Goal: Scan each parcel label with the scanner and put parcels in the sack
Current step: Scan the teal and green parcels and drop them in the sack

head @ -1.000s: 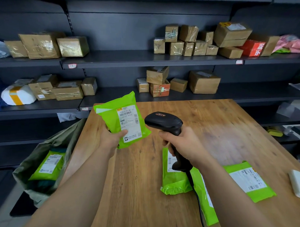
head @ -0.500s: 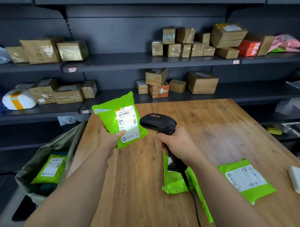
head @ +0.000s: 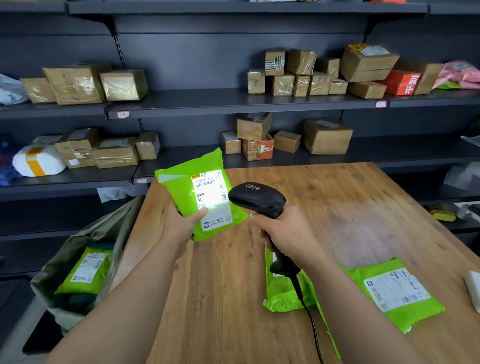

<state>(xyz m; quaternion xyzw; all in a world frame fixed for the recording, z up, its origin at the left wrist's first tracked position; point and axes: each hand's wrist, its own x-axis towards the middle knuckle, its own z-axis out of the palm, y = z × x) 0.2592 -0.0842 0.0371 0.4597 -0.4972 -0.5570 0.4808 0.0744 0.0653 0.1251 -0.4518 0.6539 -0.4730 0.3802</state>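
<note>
- You are holding your left hand (head: 177, 226) up above the left part of the tabletop (head: 229, 304), forearm reaching in from the lower left, fingers wrapping behind the green parcel (head: 178, 188) and thumb pressing on its front lower edge.
- You are keeping that parcel tilted, with its white label (head: 210, 191) facing you and the scanner (head: 257, 196).
- Your right hand (head: 283, 232) is curling tightly round the black scanner's handle, forefinger at the front, with the head pointing left and sitting just beside the label.
- The scanner's cable (head: 312, 328) is trailing down across the tabletop toward you.
- A second green parcel (head: 281, 297) is lying flat under the scanner handle, and another (head: 392, 293) is lying to its right, partly behind your forearm.
- The sack (head: 68, 246) is standing open off the tabletop's left edge, with a green parcel inside (head: 87, 269).
- Compared with half a second ago, a bright white glow is now washing over the middle of the label; both hands are staying almost where they were.
</note>
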